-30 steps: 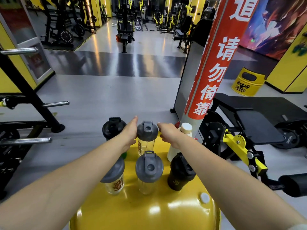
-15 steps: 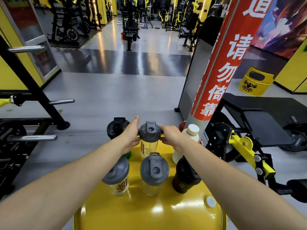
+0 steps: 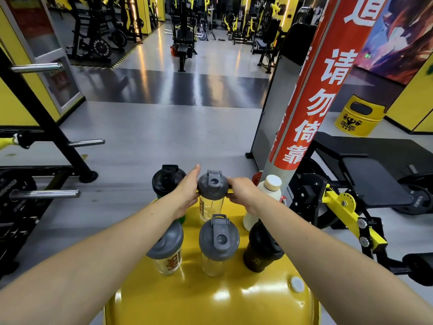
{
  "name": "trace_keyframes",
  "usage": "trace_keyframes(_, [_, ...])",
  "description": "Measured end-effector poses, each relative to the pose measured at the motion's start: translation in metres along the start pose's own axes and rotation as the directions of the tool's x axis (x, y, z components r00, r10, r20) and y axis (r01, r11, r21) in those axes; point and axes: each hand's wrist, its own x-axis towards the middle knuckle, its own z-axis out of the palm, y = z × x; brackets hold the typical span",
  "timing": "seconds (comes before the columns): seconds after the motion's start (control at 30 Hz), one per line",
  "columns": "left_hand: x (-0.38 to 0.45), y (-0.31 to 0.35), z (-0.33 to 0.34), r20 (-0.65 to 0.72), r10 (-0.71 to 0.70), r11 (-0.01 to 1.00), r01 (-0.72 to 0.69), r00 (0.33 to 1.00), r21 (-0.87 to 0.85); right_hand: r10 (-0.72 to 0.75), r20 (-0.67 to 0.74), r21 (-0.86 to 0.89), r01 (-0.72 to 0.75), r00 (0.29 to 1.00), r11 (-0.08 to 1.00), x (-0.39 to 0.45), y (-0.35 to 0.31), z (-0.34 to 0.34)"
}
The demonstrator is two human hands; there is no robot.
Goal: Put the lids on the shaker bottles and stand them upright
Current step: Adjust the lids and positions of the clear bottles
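Glossy yellow metal, rounded like a drum top (image 3: 210,301), serves as the stand for six bottles in a gym with a grey floor. Both hands close on the far middle shaker (image 3: 212,202), a clear plastic cup with orange print: the left hand (image 3: 187,195) cups the left side of its dome-shaped grey lid (image 3: 212,185), fingers stretched past it, and the right hand (image 3: 243,192) pinches the lid's right edge. It stands upright at the far edge of the yellow top. Left of it a black-lidded bottle (image 3: 167,180) is partly hidden by the left wrist; right of it stands a smooth white bottle (image 3: 271,191) with a cream cap. Nearer, in a row, are a clear shaker with a grey lid (image 3: 167,249) under the left forearm, a second clear grey-lidded shaker (image 3: 219,245), and a matte black shaker (image 3: 260,252) partly covered by the right forearm. A red pillar with white characters (image 3: 314,102) rises just behind.
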Motion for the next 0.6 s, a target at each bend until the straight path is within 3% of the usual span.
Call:
trace_keyframes(0.37, [-0.021,0.006,0.000,-0.028,-0.081,0.997,0.080,0.996,-0.019,-0.004,-0.078,-0.074,-0.001,0.997,0.997,-0.032,-0.013,-0.011])
trace_keyframes(0.6, [-0.063,0.009,0.000,0.038,-0.089,0.996,0.088,0.995,0.029,0.041,-0.100,0.063,-0.035,0.994,0.997,-0.068,-0.007,-0.003])
